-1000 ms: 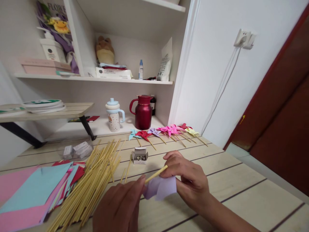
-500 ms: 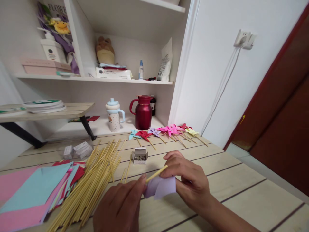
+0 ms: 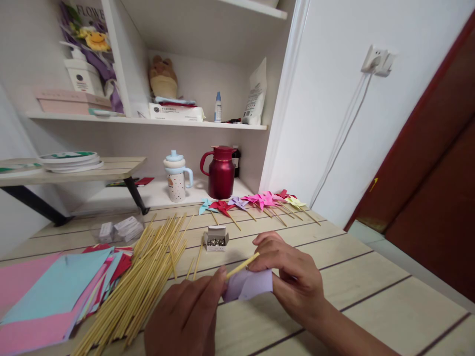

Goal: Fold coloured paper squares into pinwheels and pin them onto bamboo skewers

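1. The left hand (image 3: 185, 316) comes up from the bottom edge, its back to the camera; the fingertips are drawn together and pinch the near end of a thin wooden stick (image 3: 242, 265).
2. The right hand (image 3: 293, 277) reaches in from the lower right, fingers curled and closed on a folded piece of lilac paper (image 3: 248, 288), with the thumb lying over the paper's upper edge.
3. The stick slants up and away from the left fingertips, and its far end touches the right thumb; the lilac paper hangs just below it, between the two hands, above the wooden table (image 3: 371, 296).
4. Just beyond the fingers of both hands stands a small open box of metal pins (image 3: 216, 240).
5. Left of the left fingers lies a loose heap of bamboo sticks (image 3: 148, 272), fanned out diagonally, and further left is a stack of coloured paper sheets (image 3: 52, 291) in pink, blue and red.
6. Well beyond the right fingers, finished paper pinwheels (image 3: 256, 201) lie in a row near the table's far edge: blue, red, purple, pink and yellow.
7. Behind that row are a dark red jug (image 3: 220, 171) and a spotted cup with a blue lid (image 3: 175, 175), side by side under the shelf (image 3: 148, 120).
8. Small white boxes (image 3: 120, 229) sit beyond the heap of sticks, well apart from both hands.
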`<state>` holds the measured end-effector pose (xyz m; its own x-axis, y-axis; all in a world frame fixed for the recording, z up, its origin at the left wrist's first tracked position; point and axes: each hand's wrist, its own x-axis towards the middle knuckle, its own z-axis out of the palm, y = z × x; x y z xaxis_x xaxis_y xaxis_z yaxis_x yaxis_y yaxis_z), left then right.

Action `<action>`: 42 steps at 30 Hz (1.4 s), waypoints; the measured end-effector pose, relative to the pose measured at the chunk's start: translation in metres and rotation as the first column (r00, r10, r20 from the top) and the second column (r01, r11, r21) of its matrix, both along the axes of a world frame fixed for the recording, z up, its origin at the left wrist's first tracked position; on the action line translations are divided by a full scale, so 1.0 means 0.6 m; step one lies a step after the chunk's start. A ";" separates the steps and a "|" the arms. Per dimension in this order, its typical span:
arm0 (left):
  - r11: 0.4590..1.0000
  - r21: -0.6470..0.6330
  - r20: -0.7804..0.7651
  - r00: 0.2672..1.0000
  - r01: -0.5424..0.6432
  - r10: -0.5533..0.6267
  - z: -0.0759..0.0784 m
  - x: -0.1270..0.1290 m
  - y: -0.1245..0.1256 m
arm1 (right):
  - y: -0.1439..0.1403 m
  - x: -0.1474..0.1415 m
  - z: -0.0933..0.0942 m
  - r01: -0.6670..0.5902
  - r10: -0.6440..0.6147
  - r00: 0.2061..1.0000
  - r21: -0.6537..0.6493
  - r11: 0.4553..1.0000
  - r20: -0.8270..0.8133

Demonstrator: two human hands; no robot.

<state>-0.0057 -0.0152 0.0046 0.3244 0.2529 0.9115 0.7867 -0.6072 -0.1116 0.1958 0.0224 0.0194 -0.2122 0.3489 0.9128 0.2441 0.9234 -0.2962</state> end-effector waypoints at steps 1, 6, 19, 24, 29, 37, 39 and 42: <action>1.000 0.004 -0.001 1.000 -0.001 0.001 0.000 0.001 0.000 | 0.000 0.000 -0.001 0.000 0.000 1.000 -0.003 1.000 -0.001; 1.000 0.024 -0.001 1.000 -0.006 0.006 0.004 0.003 0.002 | -0.001 -0.002 0.000 -0.008 0.008 1.000 -0.005 1.000 0.011; 1.000 0.020 -0.045 0.999 0.002 -0.001 0.000 -0.002 0.005 | 0.000 0.000 0.001 -0.010 0.010 1.000 0.014 1.000 0.014; 1.000 -0.007 -0.058 0.998 -0.005 0.004 -0.014 -0.009 0.005 | -0.001 -0.001 0.002 0.005 -0.005 1.000 0.021 1.000 0.005; 1.000 -0.014 -0.062 0.998 -0.019 0.018 -0.020 -0.011 0.005 | -0.001 -0.001 0.002 -0.007 0.007 1.000 0.021 1.000 0.014; 1.000 -0.010 -0.086 0.996 0.021 -0.022 -0.017 -0.015 0.009 | -0.001 -0.002 0.004 -0.001 0.001 1.000 0.030 1.000 0.017; 0.999 -0.035 -0.078 0.996 0.037 -0.040 -0.017 -0.014 0.008 | -0.001 -0.002 0.004 0.001 -0.001 1.000 0.031 1.000 0.016; 0.996 -0.072 -0.063 0.997 0.048 -0.053 -0.016 -0.011 0.006 | -0.002 -0.002 0.003 -0.003 0.003 1.000 0.033 0.999 0.015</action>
<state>-0.0125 -0.0116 -0.0053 0.3966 0.2971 0.8686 0.7472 -0.6541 -0.1174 0.1946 0.0215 0.0214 -0.2268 0.3179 0.9206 0.2453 0.9334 -0.2619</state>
